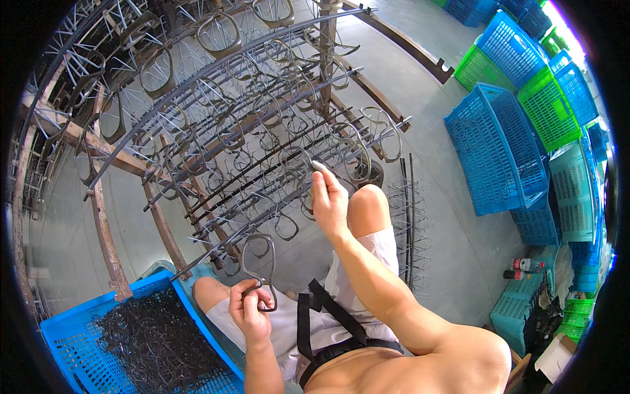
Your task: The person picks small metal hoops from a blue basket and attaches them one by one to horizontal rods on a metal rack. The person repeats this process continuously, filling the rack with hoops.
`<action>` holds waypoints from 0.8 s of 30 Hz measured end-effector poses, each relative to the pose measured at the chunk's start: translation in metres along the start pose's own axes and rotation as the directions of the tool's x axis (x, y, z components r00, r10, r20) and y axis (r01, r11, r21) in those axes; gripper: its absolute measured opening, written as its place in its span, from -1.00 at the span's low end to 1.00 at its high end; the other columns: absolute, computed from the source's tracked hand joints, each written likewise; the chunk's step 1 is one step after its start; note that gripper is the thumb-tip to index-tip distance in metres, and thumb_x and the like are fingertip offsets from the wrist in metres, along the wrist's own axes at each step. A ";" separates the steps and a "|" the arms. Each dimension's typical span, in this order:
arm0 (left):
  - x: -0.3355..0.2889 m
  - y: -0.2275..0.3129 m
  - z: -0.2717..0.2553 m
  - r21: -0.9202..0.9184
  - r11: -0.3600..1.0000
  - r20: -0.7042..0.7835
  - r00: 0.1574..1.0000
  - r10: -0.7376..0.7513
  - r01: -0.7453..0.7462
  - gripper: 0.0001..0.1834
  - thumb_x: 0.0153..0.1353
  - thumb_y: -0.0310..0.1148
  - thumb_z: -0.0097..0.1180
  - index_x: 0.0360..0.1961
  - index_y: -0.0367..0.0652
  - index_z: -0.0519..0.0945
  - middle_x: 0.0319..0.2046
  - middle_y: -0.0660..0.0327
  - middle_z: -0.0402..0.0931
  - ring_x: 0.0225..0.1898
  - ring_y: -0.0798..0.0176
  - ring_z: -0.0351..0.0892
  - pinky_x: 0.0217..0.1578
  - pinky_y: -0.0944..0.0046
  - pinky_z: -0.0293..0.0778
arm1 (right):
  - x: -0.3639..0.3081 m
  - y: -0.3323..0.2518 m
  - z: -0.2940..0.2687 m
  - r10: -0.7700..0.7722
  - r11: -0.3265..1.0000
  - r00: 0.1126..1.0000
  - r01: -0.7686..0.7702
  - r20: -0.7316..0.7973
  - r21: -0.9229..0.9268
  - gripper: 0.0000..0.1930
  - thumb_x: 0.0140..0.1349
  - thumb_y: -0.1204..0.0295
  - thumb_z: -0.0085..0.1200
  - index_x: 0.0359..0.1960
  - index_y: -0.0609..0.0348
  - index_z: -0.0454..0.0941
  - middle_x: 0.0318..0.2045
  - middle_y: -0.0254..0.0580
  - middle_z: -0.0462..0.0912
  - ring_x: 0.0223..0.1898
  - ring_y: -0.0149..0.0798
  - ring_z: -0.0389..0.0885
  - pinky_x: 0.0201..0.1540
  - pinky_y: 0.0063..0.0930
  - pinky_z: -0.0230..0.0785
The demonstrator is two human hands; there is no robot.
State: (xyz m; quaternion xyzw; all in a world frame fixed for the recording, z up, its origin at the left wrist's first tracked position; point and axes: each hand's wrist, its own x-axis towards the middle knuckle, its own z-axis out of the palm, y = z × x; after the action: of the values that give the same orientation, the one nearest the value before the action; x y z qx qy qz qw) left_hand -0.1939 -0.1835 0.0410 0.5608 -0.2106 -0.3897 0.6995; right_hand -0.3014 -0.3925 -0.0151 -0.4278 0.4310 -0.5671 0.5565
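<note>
My left hand (249, 315) is closed around the lower end of a dark bent metal loop (272, 253), which stands up from the fingers below the rack's near bar. Farther forward, my right hand (330, 203) reaches up to the hanging loops with fingers pinched together. A grey tip shows at its fingertips; what they grip, if anything, is not clear. The rack (262, 105) carries rows of bars with thin metal hooks, and many similar loops (220, 36) hang from them. Beside my left leg stands a blue plastic crate (72, 338) with a heap of small dark curved pieces (154, 345) in it.
Rusty rack legs (108, 243) stand at the left. Two hooked bars (408, 223) lie on the floor right of my knee. Blue crates (489, 151) and green crates (548, 108) are stacked along the right, with bottles (527, 265) near them. My bent knees are under the rack's front.
</note>
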 end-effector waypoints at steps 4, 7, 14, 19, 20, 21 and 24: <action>-0.001 0.003 0.001 -0.015 1.000 -0.008 1.000 -0.005 0.005 -0.85 0.14 -0.53 -0.20 -0.32 -0.26 0.44 -0.74 0.24 0.36 -0.76 0.48 0.16 -0.71 0.50 0.18 | -0.001 -0.006 0.006 -0.167 0.907 0.986 0.151 -0.005 -0.393 -0.76 0.27 0.44 -0.02 -0.05 0.19 0.49 -0.72 -0.35 0.33 -0.67 -0.53 0.17 -0.60 -0.63 0.13; -0.002 0.002 -0.003 -0.041 0.999 -0.001 1.000 -0.021 0.021 -0.84 0.14 -0.54 -0.21 -0.31 -0.27 0.44 -0.71 0.23 0.37 -0.74 0.47 0.19 -0.69 0.49 0.20 | 0.000 -0.014 0.004 -0.213 0.875 0.977 0.195 0.009 -0.444 -0.77 0.25 0.45 -0.02 -0.07 0.18 0.50 -0.74 -0.27 0.31 -0.68 -0.49 0.19 -0.62 -0.58 0.15; -0.001 0.003 -0.011 -0.063 0.997 0.035 0.999 -0.035 0.037 -0.83 0.15 -0.55 -0.19 -0.28 -0.31 0.44 -0.67 0.19 0.39 -0.68 0.43 0.26 -0.63 0.45 0.25 | 0.006 -0.017 -0.001 -0.208 0.866 0.978 0.195 0.023 -0.460 -0.76 0.29 0.43 -0.06 -0.06 0.21 0.50 -0.70 -0.51 0.27 -0.64 -0.61 0.12 -0.64 -0.68 0.01; 0.001 0.006 -0.010 -0.098 0.994 0.056 0.997 -0.044 0.049 -0.84 0.16 -0.56 -0.16 -0.26 -0.32 0.45 -0.64 0.18 0.41 -0.65 0.41 0.30 -0.60 0.45 0.28 | 0.011 -0.015 -0.011 0.018 0.989 1.000 -0.014 0.023 -0.146 -0.72 0.30 0.40 -0.05 0.00 0.20 0.46 -0.70 -0.50 0.30 -0.68 -0.61 0.19 -0.65 -0.68 0.07; 0.001 0.005 -0.011 -0.110 0.993 0.064 0.997 -0.046 0.053 -0.84 0.17 -0.55 -0.15 -0.24 -0.32 0.45 -0.63 0.18 0.41 -0.64 0.41 0.31 -0.59 0.45 0.29 | 0.010 -0.023 -0.011 0.073 0.996 0.996 -0.071 0.044 -0.057 -0.71 0.29 0.39 -0.04 0.02 0.20 0.44 -0.70 -0.48 0.31 -0.69 -0.60 0.21 -0.66 -0.66 0.10; 0.002 0.004 -0.012 -0.122 0.991 0.069 0.996 -0.048 0.056 -0.83 0.18 -0.55 -0.14 -0.22 -0.33 0.45 -0.62 0.18 0.42 -0.62 0.41 0.33 -0.58 0.45 0.30 | 0.005 -0.030 -0.014 0.163 0.985 0.982 -0.156 0.090 -0.075 -0.64 0.27 0.38 -0.03 0.07 0.23 0.36 -0.55 -0.31 0.39 -0.55 -0.48 0.33 -0.49 -0.59 0.25; 0.000 0.004 -0.001 0.002 1.000 0.036 0.999 -0.007 0.007 -0.81 0.21 -0.53 -0.09 -0.16 -0.32 0.46 -0.58 0.20 0.43 -0.59 0.42 0.35 -0.55 0.46 0.32 | -0.029 -0.052 -0.011 -0.540 0.196 0.809 0.389 0.232 -0.900 -0.58 0.22 0.37 0.01 0.10 0.23 0.29 -0.32 -0.11 0.42 -0.35 -0.30 0.37 -0.24 -0.45 0.28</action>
State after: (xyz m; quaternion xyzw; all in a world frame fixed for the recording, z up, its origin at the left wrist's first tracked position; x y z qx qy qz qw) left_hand -0.1917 -0.1825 0.0444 0.5553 -0.2214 -0.4018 0.6936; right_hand -0.3249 -0.3633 0.0320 -0.7316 0.5569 -0.3932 -0.0102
